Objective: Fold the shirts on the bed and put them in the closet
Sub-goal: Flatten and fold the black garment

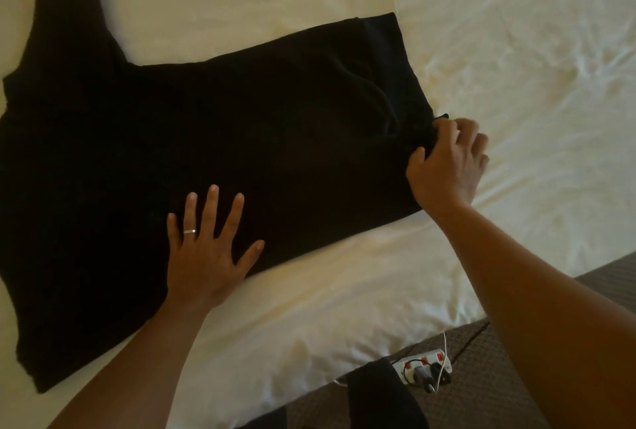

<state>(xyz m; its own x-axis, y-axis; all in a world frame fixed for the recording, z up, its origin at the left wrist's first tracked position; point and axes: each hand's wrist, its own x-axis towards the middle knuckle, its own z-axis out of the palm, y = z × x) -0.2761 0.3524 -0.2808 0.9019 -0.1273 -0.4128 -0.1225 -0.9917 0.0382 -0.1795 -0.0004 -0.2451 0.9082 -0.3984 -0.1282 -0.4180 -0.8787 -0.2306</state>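
**Black shirt spread on the bed, one hand flat, one hand pinching the hem**

While the left hand (206, 249) lies flat on the black long-sleeved fabric shirt (213, 139), its fingers (210, 208) are straight and spread wide apart, palm down, pressing the cloth near the shirt's near edge. A thin silver ring (189, 231) sits on one of those fingers. The shirt is laid out on the white, lightly creased bed sheet (516, 50), its body stretching from the left hand's fingers across to the right hand, with one sleeve running up and away beyond the left fingers toward the top left corner of the view.

The right hand (447, 167) is at the far end of the shirt's body, at the hem corner. Its fingers (444, 134) and thumb are curled and pinch a small bunch of the black cloth, which is gathered and slightly lifted just at the fingertips; the other fingers of that hand fan out over the sheet beyond the hem. A fold line runs through the cloth just to the inner side of the right fingers.

Nearer to the person than both hands, past the bed's edge, lies brown patterned carpet (488, 377). On it, below the right forearm, sits a white power strip with red switches (423, 368), with dark plugs and a thin white cable in it. Just beside the strip, a dark cloth shape (382, 394) shows; what it is cannot be told.
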